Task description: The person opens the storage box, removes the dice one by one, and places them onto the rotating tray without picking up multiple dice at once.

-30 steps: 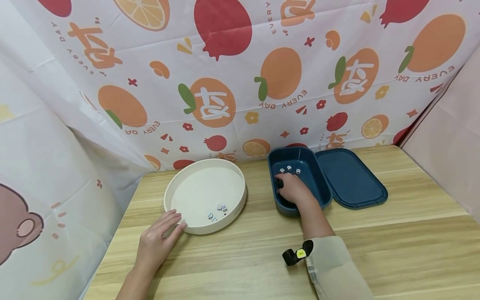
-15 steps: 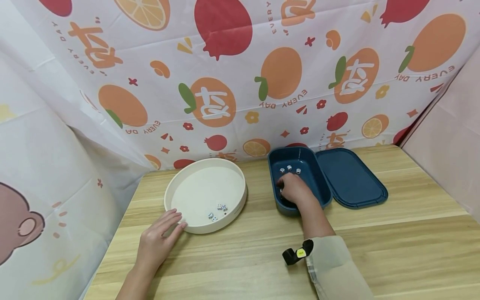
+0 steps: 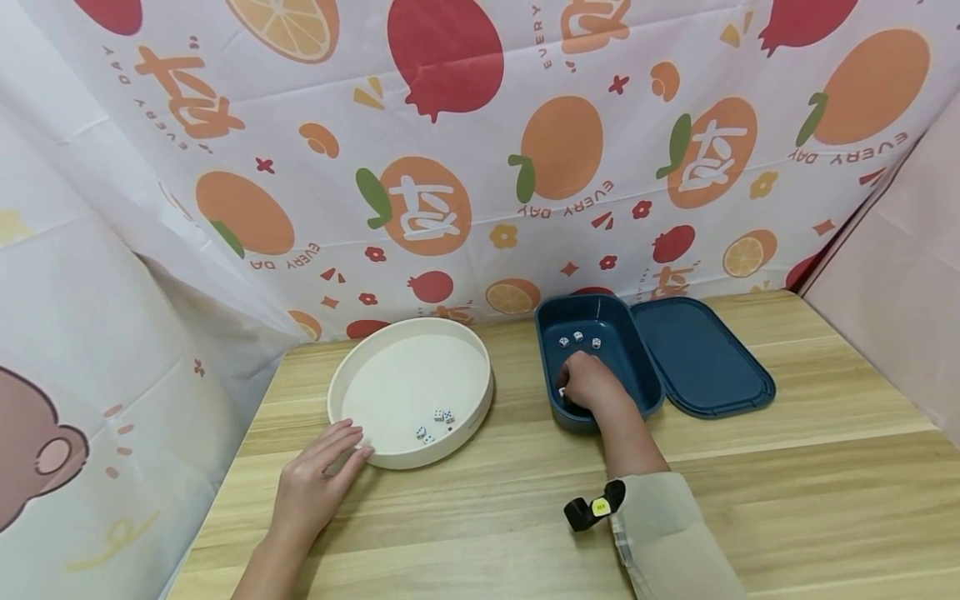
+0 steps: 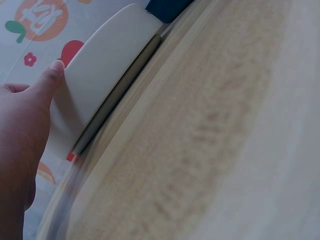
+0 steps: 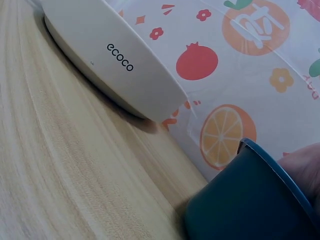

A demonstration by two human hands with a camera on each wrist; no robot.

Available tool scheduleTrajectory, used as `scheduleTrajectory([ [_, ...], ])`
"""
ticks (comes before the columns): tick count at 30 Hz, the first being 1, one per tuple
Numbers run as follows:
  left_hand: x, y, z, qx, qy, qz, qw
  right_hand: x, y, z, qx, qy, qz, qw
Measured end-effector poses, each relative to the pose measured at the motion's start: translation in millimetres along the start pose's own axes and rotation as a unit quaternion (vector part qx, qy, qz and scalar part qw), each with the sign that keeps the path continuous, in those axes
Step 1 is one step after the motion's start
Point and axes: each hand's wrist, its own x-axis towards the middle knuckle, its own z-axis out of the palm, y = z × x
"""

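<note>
My left hand [image 3: 318, 475] rests at the near left rim of a round cream tray [image 3: 408, 358], fingers and thumb fairly straight. The thumb [image 4: 52, 75] lies against the tray's outer wall in the left wrist view. Several small white dice [image 3: 438, 415] lie inside the tray near its front right. My right hand [image 3: 592, 383] reaches down into a dark blue box [image 3: 648, 387], fingers bent toward its floor. A white die [image 3: 562, 392] shows right at those fingertips; I cannot tell whether they pinch it. Deeper in the box lie three more dice [image 3: 578, 337].
A dark blue lid [image 3: 701, 354] lies flat against the box's right side. The wooden table [image 3: 480, 525] ends at a fruit-print cloth [image 3: 480, 208] hung behind it. A black device [image 3: 596, 507] sticks out from my right sleeve [image 3: 675, 525].
Within the box, my right hand has drawn slightly back toward me, and the die at its fingertips shows lower than before. My left hand and the tray have stayed put.
</note>
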Motion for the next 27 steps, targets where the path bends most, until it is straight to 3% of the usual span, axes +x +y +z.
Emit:
scheduleTrajectory([
  [8, -0.9, -0.4, 0.4, -0.001, 0.004, 0.000, 1.0000, 2.6, -0.8, -1.2, 0.006, 0.003, 0.003, 1.0000],
  [27, 0.3, 1.5, -0.7, 0.002, -0.005, -0.001, 1.0000, 3.8, -1.1, -4.0, 0.047, 0.064, -0.020, 0.9966],
])
